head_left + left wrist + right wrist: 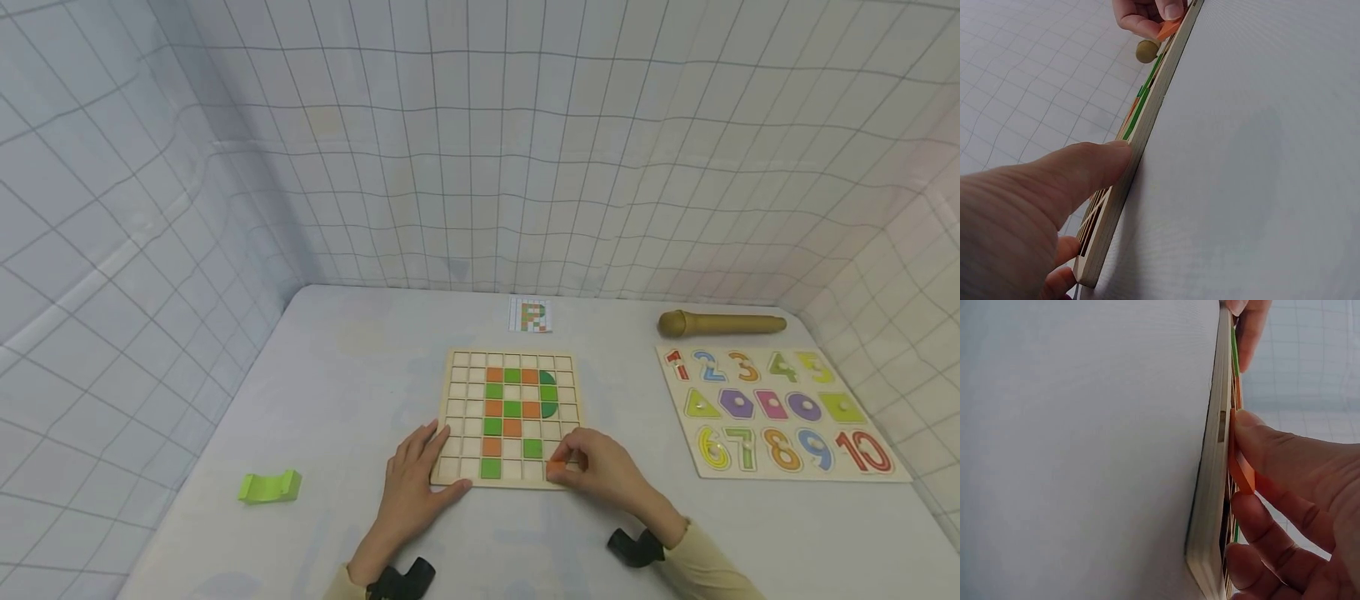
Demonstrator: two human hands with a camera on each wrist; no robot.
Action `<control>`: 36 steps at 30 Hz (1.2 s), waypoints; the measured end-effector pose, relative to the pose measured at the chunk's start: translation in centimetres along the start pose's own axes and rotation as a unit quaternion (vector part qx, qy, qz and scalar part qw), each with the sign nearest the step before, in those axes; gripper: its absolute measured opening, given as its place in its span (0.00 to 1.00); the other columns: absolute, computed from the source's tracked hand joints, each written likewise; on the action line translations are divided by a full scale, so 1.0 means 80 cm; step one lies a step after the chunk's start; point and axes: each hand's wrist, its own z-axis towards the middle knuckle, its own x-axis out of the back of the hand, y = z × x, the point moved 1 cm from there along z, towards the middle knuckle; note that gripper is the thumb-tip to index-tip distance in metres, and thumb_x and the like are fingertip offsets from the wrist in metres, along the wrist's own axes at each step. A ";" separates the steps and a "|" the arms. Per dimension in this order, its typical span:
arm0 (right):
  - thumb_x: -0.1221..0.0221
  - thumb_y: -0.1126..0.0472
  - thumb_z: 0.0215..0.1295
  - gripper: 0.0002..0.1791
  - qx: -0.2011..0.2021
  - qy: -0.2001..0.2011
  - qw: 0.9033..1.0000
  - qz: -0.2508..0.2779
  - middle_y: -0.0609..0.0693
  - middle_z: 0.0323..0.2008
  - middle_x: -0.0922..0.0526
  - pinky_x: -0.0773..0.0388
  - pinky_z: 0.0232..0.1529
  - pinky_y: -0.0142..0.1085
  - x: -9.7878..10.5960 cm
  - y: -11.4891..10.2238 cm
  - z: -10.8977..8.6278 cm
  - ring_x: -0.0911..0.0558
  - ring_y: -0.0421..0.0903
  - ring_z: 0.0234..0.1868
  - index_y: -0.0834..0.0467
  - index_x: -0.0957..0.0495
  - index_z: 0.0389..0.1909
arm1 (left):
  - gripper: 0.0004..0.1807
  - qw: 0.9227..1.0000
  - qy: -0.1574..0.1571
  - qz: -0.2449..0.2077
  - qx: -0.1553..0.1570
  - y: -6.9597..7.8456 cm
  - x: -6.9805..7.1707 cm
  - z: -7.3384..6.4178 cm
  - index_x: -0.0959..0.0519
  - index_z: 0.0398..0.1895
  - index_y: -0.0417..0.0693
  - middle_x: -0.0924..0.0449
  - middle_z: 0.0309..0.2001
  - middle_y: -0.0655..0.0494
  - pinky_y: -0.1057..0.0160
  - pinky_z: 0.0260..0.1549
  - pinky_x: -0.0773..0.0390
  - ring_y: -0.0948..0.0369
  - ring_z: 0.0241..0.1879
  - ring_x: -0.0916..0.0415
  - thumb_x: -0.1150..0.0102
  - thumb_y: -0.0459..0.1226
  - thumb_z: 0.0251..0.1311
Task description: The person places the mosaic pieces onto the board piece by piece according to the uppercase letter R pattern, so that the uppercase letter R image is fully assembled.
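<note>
A wooden grid board [459, 469] lies on the table, with orange and green tiles in several of its cells, including two rounded green pieces [548, 409]. My right hand [600, 468] pinches an orange square tile [555, 467] between thumb and fingers, over the board's near right corner. In the right wrist view that orange tile [1242, 464] stands tilted at the board's edge. My left hand [412, 483] rests at the near left corner, its thumb on the front edge and its fingers along the left side. A green tile [532, 448] sits close to the right hand.
Behind the board lies a small pattern card [530, 315] with a coloured grid figure. On the right are a number-and-shape puzzle board [750, 427] and a brown microphone-shaped object [723, 324]. A light green curved block [270, 487] sits at the left.
</note>
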 end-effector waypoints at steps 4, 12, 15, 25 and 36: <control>0.30 0.49 0.52 0.07 0.012 0.002 0.999 -0.035 0.35 0.25 0.28 0.35 0.24 0.31 -0.001 0.000 -0.002 0.33 0.34 0.24 0.43 0.19 0.28 | 0.42 1.000 0.006 -0.002 -0.003 -0.001 -0.001 -0.001 0.31 0.65 0.42 0.39 0.66 0.43 0.44 0.48 0.41 0.44 0.64 0.45 0.30 0.52 0.48; 0.29 0.51 0.50 0.07 0.014 0.012 0.997 -0.071 0.33 0.27 0.30 0.34 0.26 0.29 0.000 -0.002 -0.006 0.34 0.34 0.27 0.46 0.13 0.30 | 0.44 1.000 -0.008 -0.009 0.009 -0.001 -0.001 0.000 0.32 0.66 0.43 0.40 0.67 0.45 0.43 0.51 0.43 0.45 0.65 0.47 0.30 0.53 0.48; 0.28 0.51 0.49 0.08 0.019 0.013 0.997 -0.069 0.33 0.26 0.30 0.35 0.25 0.29 0.000 -0.002 -0.007 0.34 0.33 0.26 0.47 0.12 0.31 | 0.44 1.000 -0.020 -0.010 0.020 -0.001 -0.001 0.000 0.33 0.67 0.44 0.41 0.68 0.46 0.44 0.52 0.43 0.46 0.66 0.48 0.31 0.53 0.48; 0.30 0.52 0.51 0.11 0.034 -0.026 0.999 -0.027 0.33 0.32 0.24 0.32 0.30 0.31 0.007 0.005 -0.012 0.32 0.36 0.30 0.47 0.14 0.37 | 0.44 0.999 -0.024 -0.009 0.023 0.001 0.003 -0.002 0.33 0.67 0.44 0.41 0.68 0.46 0.43 0.52 0.44 0.46 0.66 0.48 0.31 0.53 0.48; 0.34 0.53 0.59 0.07 0.051 -0.035 0.998 0.023 0.33 0.29 0.25 0.30 0.33 0.32 0.019 0.021 -0.017 0.29 0.36 0.31 0.46 0.16 0.39 | 0.44 0.999 -0.030 -0.008 0.028 0.002 0.005 -0.005 0.34 0.67 0.43 0.42 0.69 0.45 0.43 0.52 0.44 0.46 0.66 0.49 0.32 0.54 0.49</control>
